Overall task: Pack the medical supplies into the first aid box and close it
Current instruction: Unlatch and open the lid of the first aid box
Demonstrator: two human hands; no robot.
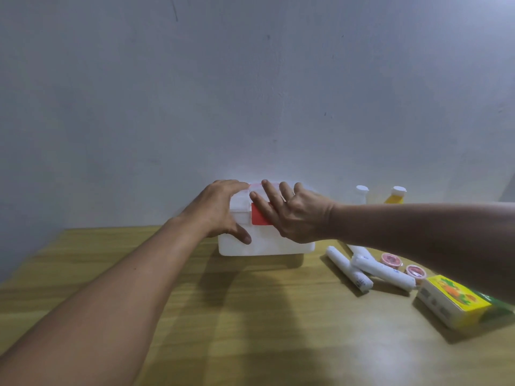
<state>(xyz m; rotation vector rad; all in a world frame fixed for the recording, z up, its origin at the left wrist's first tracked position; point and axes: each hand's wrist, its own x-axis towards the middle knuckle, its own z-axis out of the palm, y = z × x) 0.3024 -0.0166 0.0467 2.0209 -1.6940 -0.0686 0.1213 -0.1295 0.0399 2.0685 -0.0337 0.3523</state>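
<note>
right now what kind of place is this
Probably a plain room at home or a small workspace, not a clinic: a yellowish wood-grain table pushed against a bare, scuffed grey wall, with a white plastic first aid box and loose supplies on it.

First aid box (264,245): smooth white plastic, slight sheen, red latch (259,218) matt. Table (250,316): wood grain, satin gloss. Rolls (381,270): glossy white wrap. Carton (451,300): printed yellow cardboard. Wall (250,93): matt, scuffed paint.

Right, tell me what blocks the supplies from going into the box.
The white box appears closed, with both the left hand and right hand resting on its lid. Rolls wait on the table.
</note>
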